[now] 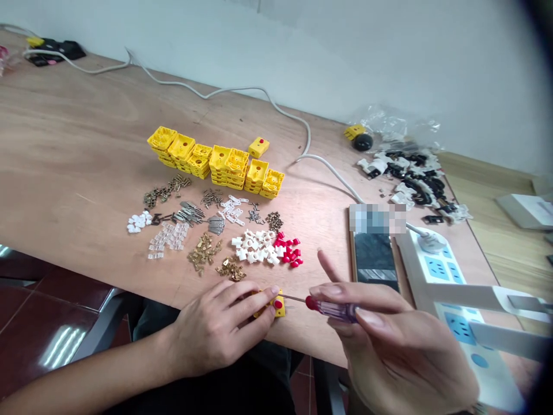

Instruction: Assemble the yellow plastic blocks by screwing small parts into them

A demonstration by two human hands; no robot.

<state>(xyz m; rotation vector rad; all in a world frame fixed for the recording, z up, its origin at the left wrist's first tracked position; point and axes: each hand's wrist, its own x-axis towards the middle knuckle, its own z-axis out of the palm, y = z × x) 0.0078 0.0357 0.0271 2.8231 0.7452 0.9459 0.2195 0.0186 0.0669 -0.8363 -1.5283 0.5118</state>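
My left hand [224,323] is closed on a small yellow plastic housing [280,310] at the table's front edge; a red button shows on the housing. In my right hand [389,334] is a screwdriver [332,310] with a clear purplish handle and red collar. Its thin shaft points left, and the tip reaches the housing by my left fingertips; whether it sits in a screw is hidden. Beyond my hands lie piles of red caps [295,259], white plastic parts [259,248], brass pieces [232,268] and clear plastic pieces [167,237].
Stacked yellow shells [221,164] stand behind the small parts, with one yellow box [259,147] beside them. A phone [375,256] and a white power strip [436,271] lie at right. Black and white parts [415,184] are heaped farther back. A white cable [268,98] crosses the table.
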